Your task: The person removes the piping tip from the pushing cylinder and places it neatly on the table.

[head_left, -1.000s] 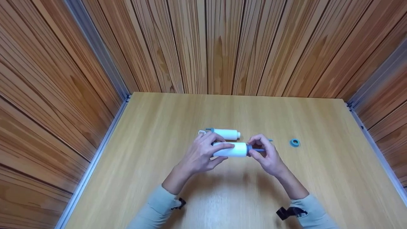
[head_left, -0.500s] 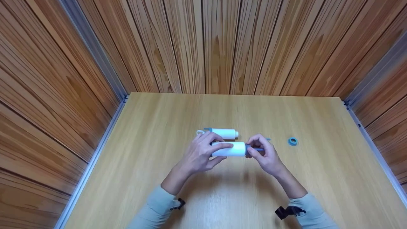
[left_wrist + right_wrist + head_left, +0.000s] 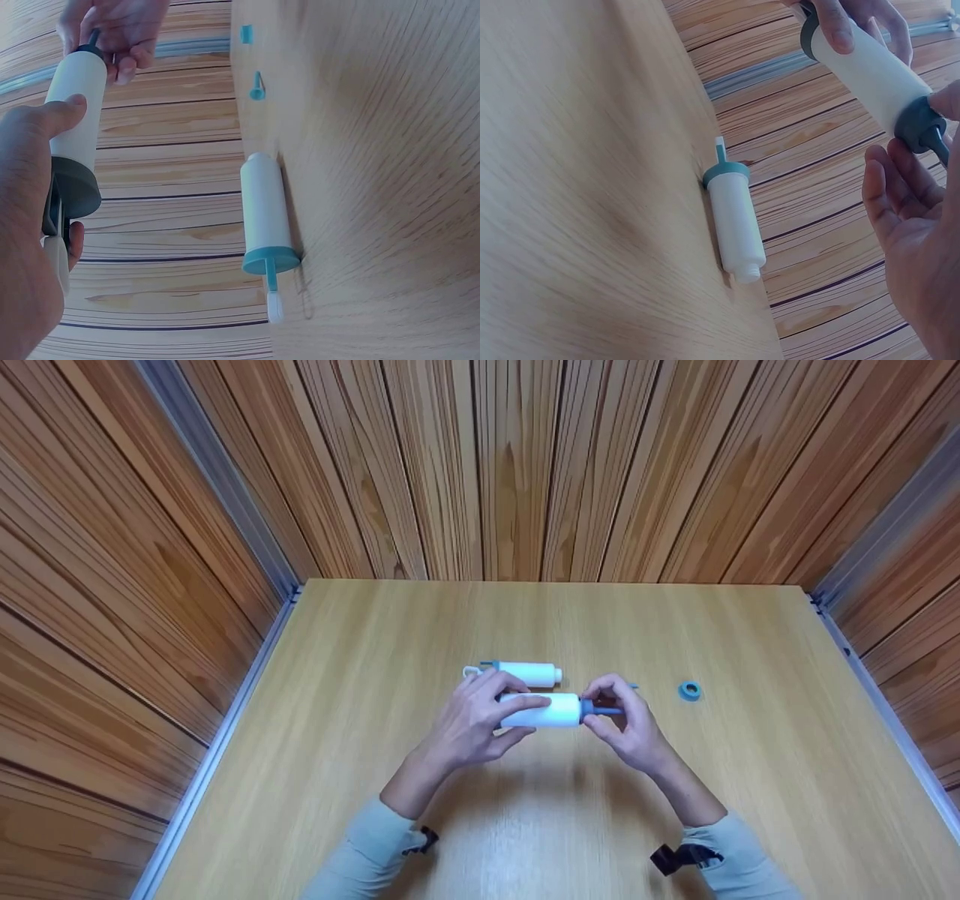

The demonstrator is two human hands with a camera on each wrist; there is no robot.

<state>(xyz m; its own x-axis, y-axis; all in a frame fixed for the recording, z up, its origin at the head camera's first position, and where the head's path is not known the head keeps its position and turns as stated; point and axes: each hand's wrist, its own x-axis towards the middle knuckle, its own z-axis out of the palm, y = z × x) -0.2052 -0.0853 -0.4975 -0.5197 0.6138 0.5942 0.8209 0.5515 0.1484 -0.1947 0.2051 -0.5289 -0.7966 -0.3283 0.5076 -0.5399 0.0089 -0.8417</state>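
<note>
Curling its fingers, our left hand (image 3: 474, 721) grips a white plastic cylinder (image 3: 561, 712) above the pale wooden tabletop (image 3: 375, 637); we judge it light, stiff, slightly slippery, best held mid-barrel. It looks smooth and straight-sided, its right end bearing a thin-tipped dark blue plastic cap (image 3: 588, 707), pinched by our right hand (image 3: 634, 735).

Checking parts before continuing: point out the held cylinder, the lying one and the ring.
Held cylinder (image 3: 559, 712), head view, white side.
Lying cylinder (image 3: 266, 204), left wrist view, white body.
Ring (image 3: 247, 34), left wrist view, outer side.
</note>
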